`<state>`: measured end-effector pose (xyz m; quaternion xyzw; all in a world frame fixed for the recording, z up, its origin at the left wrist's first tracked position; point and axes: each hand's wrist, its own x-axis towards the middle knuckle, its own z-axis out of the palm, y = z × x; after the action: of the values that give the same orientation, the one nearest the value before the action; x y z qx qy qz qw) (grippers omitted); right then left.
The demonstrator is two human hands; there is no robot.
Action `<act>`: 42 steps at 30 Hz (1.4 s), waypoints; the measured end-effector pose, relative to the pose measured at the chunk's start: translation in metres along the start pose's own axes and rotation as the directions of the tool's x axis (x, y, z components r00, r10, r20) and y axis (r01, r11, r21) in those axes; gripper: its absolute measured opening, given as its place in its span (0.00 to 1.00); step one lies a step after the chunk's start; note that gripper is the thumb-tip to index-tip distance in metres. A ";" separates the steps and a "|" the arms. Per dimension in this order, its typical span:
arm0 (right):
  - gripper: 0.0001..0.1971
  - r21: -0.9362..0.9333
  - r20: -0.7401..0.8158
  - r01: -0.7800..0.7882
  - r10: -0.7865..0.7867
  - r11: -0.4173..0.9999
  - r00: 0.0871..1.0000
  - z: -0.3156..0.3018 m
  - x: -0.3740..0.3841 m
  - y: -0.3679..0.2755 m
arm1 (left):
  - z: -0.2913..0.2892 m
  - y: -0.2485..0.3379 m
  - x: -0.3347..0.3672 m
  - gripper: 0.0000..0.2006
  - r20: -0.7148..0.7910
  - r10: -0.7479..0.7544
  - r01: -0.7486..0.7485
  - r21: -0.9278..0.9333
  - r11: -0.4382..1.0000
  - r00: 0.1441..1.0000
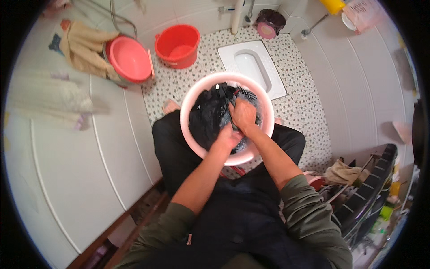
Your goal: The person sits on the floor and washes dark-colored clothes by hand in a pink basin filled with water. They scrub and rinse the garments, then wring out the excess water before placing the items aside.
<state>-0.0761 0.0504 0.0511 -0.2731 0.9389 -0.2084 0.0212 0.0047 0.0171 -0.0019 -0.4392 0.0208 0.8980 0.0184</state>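
Head view: between black-trousered legs sits a round pale-pink plastic basin of wet black clothing. The right hand and left hand are close together on it, though whether they grip I cannot tell; vigorous rubbing could slosh greyish suds out.

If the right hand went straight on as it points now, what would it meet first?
Probably the dark clothes in the pink basin, just ahead of the right hand, perhaps already touching; depth is unclear.
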 end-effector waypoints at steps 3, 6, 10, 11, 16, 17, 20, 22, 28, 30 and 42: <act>0.15 0.042 0.000 -0.015 0.015 0.999 1.000 -0.001 0.001 -0.003 | -0.005 0.004 0.002 0.17 0.056 -0.016 0.013 0.056 0.998 0.998; 0.17 0.129 0.172 -0.005 -0.017 0.992 0.985 -0.019 -0.025 -0.008 | -0.014 0.008 0.011 0.18 0.119 -0.108 0.108 0.004 0.994 0.987; 0.16 0.252 0.175 -0.004 -0.042 0.968 0.984 -0.038 -0.070 -0.021 | -0.038 0.000 0.018 0.18 0.221 -0.084 0.080 0.025 0.996 0.972; 0.16 0.228 0.102 0.021 -0.046 0.973 0.994 -0.031 -0.069 -0.018 | -0.033 -0.004 0.016 0.18 0.226 -0.072 0.061 0.057 0.996 0.971; 0.14 0.073 0.051 0.086 -0.090 0.994 0.995 0.001 -0.004 0.002 | -0.010 -0.002 0.012 0.16 0.022 0.006 -0.008 0.088 0.996 1.000; 0.14 0.069 0.039 0.075 -0.078 0.995 0.996 0.002 0.003 0.008 | 0.006 -0.001 -0.002 0.17 -0.049 -0.004 0.008 0.101 0.995 0.999; 0.15 0.147 0.017 0.074 -0.078 0.986 0.997 -0.002 -0.010 0.008 | 0.018 0.001 -0.025 0.19 0.070 0.010 -0.021 0.150 0.988 0.997; 0.16 0.233 0.090 0.081 -0.105 0.969 0.990 -0.017 -0.029 -0.001 | -0.002 0.006 -0.003 0.17 0.112 -0.074 0.065 0.084 0.994 0.991; 0.16 0.351 0.023 0.215 -0.238 0.911 0.971 -0.026 -0.074 -0.021 | -0.039 0.003 0.013 0.17 0.154 -0.071 0.059 0.085 0.995 0.985; 0.16 0.192 -0.047 0.259 -0.255 0.947 0.966 -0.005 -0.043 -0.005 | -0.033 -0.001 0.020 0.18 0.164 -0.085 0.069 0.104 0.992 0.983; 0.16 0.467 0.065 0.205 -0.264 0.860 0.962 -0.038 -0.083 -0.029 | -0.030 0.000 0.018 0.17 0.172 -0.091 0.074 0.105 0.992 0.981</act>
<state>0.0033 0.0859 0.0910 -0.3854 0.8201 -0.4060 0.1187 0.0178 0.0159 -0.0343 -0.3568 0.0449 0.9297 0.0790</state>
